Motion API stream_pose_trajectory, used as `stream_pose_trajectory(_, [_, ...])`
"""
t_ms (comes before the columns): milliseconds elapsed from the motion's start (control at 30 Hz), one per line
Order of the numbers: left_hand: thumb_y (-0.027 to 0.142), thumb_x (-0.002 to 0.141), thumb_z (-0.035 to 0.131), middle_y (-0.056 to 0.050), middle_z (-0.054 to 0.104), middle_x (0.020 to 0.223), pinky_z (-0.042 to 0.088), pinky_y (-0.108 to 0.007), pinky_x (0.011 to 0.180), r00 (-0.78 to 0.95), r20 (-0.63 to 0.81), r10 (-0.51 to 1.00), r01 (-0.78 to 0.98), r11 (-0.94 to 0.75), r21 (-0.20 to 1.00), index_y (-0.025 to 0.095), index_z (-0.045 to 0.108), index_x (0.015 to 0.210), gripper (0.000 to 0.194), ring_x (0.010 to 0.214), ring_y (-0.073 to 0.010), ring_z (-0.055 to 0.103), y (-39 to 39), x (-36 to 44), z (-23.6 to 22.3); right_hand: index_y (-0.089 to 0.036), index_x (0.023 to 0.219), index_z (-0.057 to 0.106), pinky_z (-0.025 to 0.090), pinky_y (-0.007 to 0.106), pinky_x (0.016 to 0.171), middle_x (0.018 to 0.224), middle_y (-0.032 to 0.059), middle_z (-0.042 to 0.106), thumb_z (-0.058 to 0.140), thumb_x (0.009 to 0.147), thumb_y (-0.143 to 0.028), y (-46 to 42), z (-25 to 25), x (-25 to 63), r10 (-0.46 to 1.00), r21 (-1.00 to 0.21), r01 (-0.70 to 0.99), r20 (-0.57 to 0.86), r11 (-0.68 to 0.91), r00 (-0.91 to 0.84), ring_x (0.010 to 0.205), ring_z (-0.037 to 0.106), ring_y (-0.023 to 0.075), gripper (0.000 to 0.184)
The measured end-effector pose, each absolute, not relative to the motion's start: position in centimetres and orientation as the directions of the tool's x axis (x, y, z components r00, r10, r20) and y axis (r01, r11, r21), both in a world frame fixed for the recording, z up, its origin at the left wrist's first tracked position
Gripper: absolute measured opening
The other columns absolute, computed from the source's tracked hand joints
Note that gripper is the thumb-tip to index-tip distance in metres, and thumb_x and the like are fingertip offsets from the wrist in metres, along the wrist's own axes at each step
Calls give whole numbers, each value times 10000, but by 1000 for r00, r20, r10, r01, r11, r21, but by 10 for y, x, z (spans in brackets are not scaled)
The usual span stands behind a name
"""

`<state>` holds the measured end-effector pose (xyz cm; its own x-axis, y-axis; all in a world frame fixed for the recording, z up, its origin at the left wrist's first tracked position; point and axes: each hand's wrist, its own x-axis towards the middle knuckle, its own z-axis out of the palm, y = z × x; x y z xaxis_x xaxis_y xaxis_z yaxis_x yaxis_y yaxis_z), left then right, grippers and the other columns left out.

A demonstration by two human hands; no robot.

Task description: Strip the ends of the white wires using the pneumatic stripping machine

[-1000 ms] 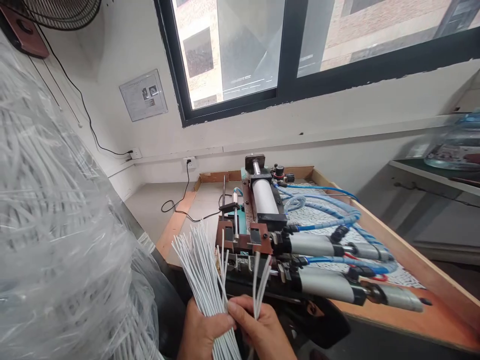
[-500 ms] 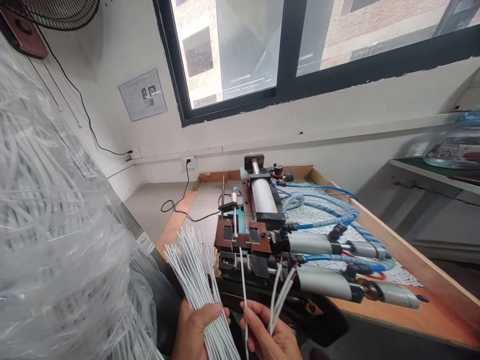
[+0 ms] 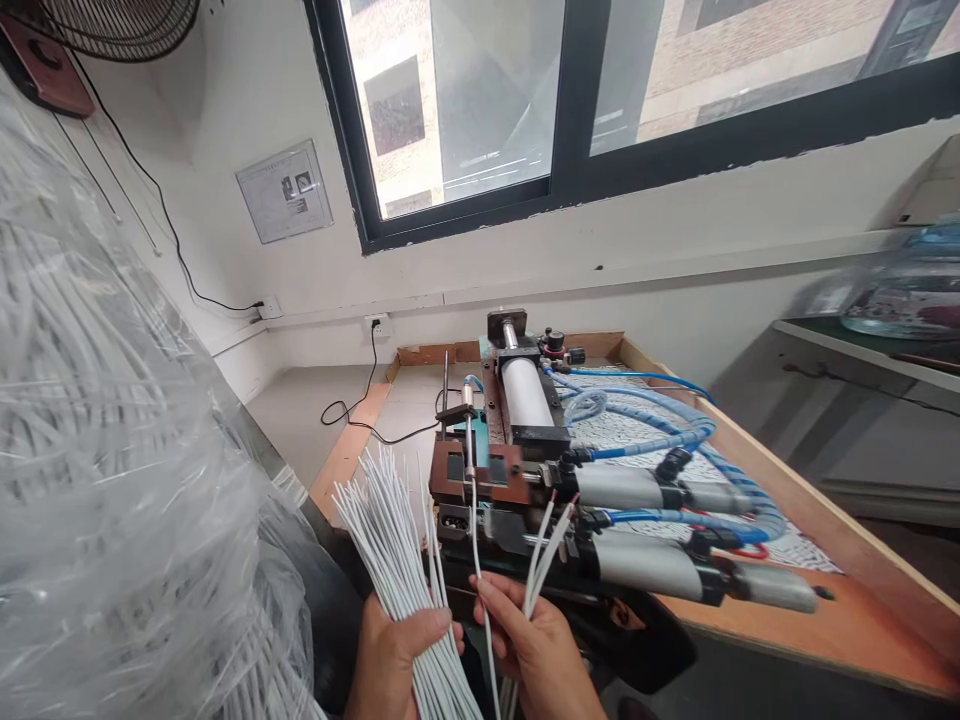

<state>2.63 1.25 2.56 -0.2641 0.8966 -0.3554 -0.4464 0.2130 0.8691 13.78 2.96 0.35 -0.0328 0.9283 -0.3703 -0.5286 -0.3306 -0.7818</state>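
My left hand (image 3: 405,650) is closed around a thick bundle of white cables (image 3: 397,560), their ends fanning upward. Between thumb and forefinger, my right hand (image 3: 532,640) pinches a single white cable (image 3: 475,540), whose upper end reaches into the brown jaws (image 3: 450,478) of a pneumatic wire-stripping machine (image 3: 525,395). A few other cables (image 3: 551,545) with reddish tips are tucked in the same hand, leaning up to the right. The tip of the single cable is hidden in the jaws.
Silver air cylinders (image 3: 645,565) project to the right, with blue hoses (image 3: 675,430) behind them. A wooden rim (image 3: 825,510) edges the bench. Plastic-wrapped cables (image 3: 112,450) rise close on the left. A black power cord (image 3: 349,410) lies behind the bundle.
My right hand has shifted slightly left and up, bringing the single cable into the jaws. The brown jaws have closed together and the cylinder rods have moved left. My left hand stays nearly still.
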Motion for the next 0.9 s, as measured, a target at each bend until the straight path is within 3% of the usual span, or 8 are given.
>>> stream_pose_trajectory(200, [122, 459, 664, -20, 623, 493, 426, -287, 472, -129, -257, 958, -438, 178, 881, 105, 642, 645, 188, 457, -153, 534, 12, 26, 24, -129, 583, 611, 286, 201, 459, 443, -28, 487, 668, 609, -382, 27, 6, 133, 939, -822, -463, -245, -333, -241, 444, 384, 79, 260])
stream_pose_trajectory(333, [100, 475, 641, -35, 646, 539, 431, -296, 519, -28, -222, 975, -473, 183, 862, 92, 654, 671, 196, 499, -157, 542, 12, 27, 27, -129, 616, 640, 289, 208, 455, 457, -31, 497, 716, 547, -365, 22, 5, 129, 958, -839, -462, -267, -287, -108, 443, 376, 78, 257])
stream_pose_trajectory(533, [100, 487, 656, -15, 619, 467, 429, -292, 483, -140, -287, 948, -400, 212, 892, 118, 613, 606, 128, 453, -159, 547, 14, 23, 21, -126, 589, 613, 220, 200, 394, 466, -25, 510, 723, 520, -390, 24, 2, 132, 946, -806, -537, -322, -247, 48, 391, 345, 61, 294])
stream_pose_trajectory(733, [93, 466, 672, 3, 612, 465, 455, -304, 485, -206, -353, 913, -447, 233, 864, 135, 585, 623, 184, 451, -163, 558, 17, 24, 21, -121, 505, 554, 150, 188, 372, 402, -62, 404, 708, 548, -372, 34, 2, 134, 929, -743, -601, -371, -294, 4, 368, 260, 39, 297])
stream_pose_trajectory(900, [78, 488, 652, -3, 609, 477, 448, -301, 489, -147, -318, 936, -433, 228, 872, 124, 590, 625, 157, 455, -154, 547, 17, 24, 25, -135, 523, 536, 245, 186, 388, 432, -67, 395, 676, 607, -356, 37, 7, 132, 928, -682, -650, -359, -336, -103, 388, 316, 51, 275])
